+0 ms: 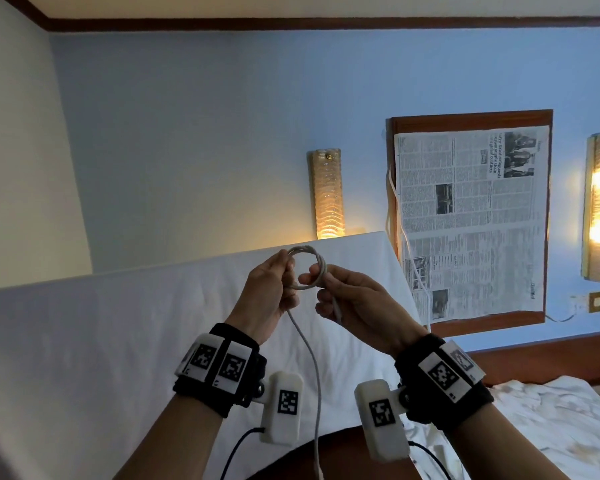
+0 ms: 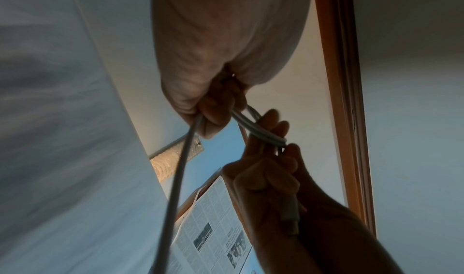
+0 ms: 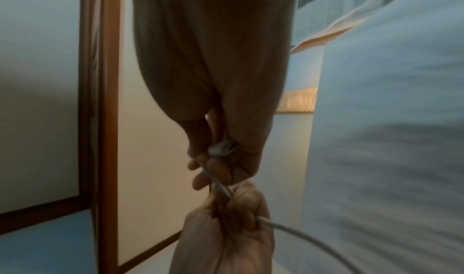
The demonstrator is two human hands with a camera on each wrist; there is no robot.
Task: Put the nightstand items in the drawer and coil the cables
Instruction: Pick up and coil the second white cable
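Both hands work up at chest height: from the head view, my left hand (image 1: 269, 289) pinches the coiled cable (image 1: 305, 268) and my right hand (image 1: 354, 303) grips its opposite side. From the left wrist, the loose tail hangs limp below. From the right wrist, a plug end sits between my fingers. Light, springy stuff; I'd hold the loops where they cross.

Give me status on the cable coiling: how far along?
Partly done. A few loops of the white cable are already wound, held between the left hand and right hand. In hand: the next turn. Left: a long tail hanging below. No nightstand or drawer in view, so that part can't be judged.
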